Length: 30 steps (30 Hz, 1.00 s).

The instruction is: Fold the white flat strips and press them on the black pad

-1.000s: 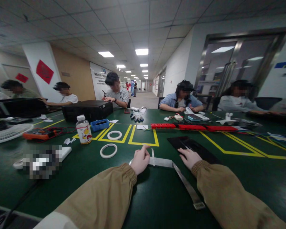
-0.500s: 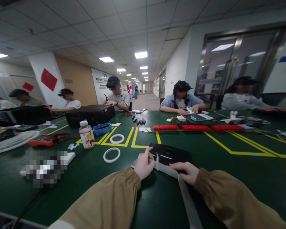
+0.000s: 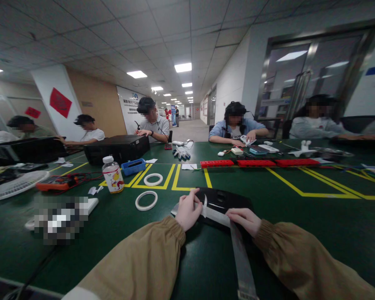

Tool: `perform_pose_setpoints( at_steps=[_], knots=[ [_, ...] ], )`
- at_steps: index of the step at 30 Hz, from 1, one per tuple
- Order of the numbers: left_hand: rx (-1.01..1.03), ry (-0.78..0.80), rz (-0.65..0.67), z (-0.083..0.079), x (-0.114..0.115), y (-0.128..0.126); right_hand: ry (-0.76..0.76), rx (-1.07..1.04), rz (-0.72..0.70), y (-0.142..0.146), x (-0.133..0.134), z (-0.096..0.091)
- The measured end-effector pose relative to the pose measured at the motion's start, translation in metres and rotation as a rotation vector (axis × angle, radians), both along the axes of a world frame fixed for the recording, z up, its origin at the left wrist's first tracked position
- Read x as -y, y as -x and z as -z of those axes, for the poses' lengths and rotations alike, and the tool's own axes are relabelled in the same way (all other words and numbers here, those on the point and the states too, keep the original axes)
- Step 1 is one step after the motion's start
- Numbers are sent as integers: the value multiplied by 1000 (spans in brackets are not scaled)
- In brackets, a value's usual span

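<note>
A glossy black plastic piece [image 3: 225, 198], low and curved, lies on the table in front of me. Along its near side runs a flat grey strip [image 3: 217, 215], which bends at my right hand and hangs toward me, its far end showing at the bottom of the view. My left hand [image 3: 187, 211] is closed on the strip's left part, against the black piece, with the index finger reaching over that piece. The strip is pinched at its bend by my right hand [image 3: 245, 219]. A thin pale sliver [image 3: 205, 200] stands up from the strip between both hands.
Two white tape rolls [image 3: 146, 201] lie left of my hands. Beyond them stand a bottle [image 3: 113, 175] and a blue tray [image 3: 133, 167]. An orange multimeter [image 3: 56, 183] lies farther left. Red power strips [image 3: 256, 163] cross the table ahead. Several people sit around it.
My right fingers, earlier laid out along the strip, have drawn together into a pinch at the bend. The hanging part has shifted left, and its end has come into view.
</note>
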<state>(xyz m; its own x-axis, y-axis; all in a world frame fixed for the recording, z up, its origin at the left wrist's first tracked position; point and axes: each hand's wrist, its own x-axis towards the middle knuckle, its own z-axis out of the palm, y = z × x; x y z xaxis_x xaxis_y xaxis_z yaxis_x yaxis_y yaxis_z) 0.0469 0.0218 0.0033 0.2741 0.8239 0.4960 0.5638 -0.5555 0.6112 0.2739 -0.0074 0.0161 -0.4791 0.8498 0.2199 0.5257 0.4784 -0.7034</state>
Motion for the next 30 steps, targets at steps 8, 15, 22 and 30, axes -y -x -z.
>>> perform_pose_setpoints(
  at_steps=[8,15,22,30],
  knots=[
    [-71,-33,-22,3,-9,-3,-199,121,202,-5,-8,14],
    [-214,-74,4,0,-5,-4,-249,208,205,-5,-8,13],
    [-288,-101,19,-2,-4,-3,-252,181,122,-8,-11,17],
    [-433,-141,0,-2,-4,-5,-219,282,117,-7,-15,20]
  ],
)
